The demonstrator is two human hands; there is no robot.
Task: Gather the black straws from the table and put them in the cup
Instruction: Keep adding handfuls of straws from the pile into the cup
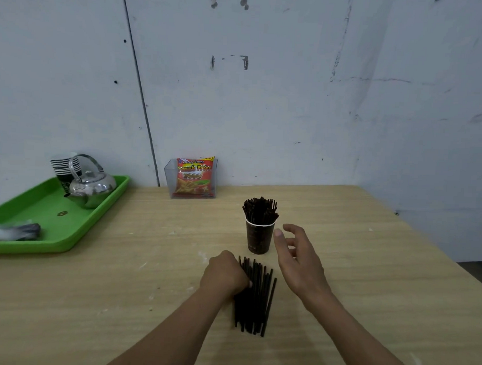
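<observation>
A dark paper cup (258, 239) stands upright on the wooden table (368, 268), with several black straws (260, 210) sticking out of its top. In front of it a loose bundle of black straws (257, 295) lies flat on the table. My left hand (225, 274) lies over the left side of that bundle with its fingers curled down onto the straws. My right hand (297, 255) hovers to the right of the cup, fingers spread and relaxed, holding nothing.
A green tray (55, 230) at the left holds a steel kettle (90, 186), a stack of paper cups (64, 166) and a grey cloth (14, 230). A clear box with a red snack bag (193, 178) stands by the wall.
</observation>
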